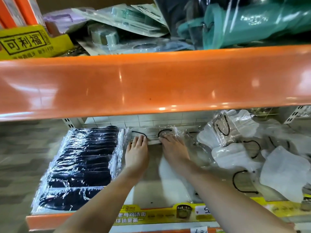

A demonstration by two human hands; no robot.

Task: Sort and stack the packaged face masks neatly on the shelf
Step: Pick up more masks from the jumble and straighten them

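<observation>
A neat row of black packaged face masks [80, 167] stands on the left of the lower shelf [42, 221]. Behind it at the back lies a clear pack of white masks with black ear loops [152, 134]. My left hand [137, 153] and my right hand [173, 150] both reach deep into the shelf, fingers stretched flat onto that pack's front edge. More white masks in clear wrap [235, 142] lie in a loose heap on the right, with one white mask [286, 175] at the front right.
The orange beam of the upper shelf [151, 81] hangs low over my hands. On top of it lie jumbled packs [127, 22], a green plastic bag [252, 22] and a yellow box [30, 42]. A yellow price strip [168, 214] runs along the lower shelf's front.
</observation>
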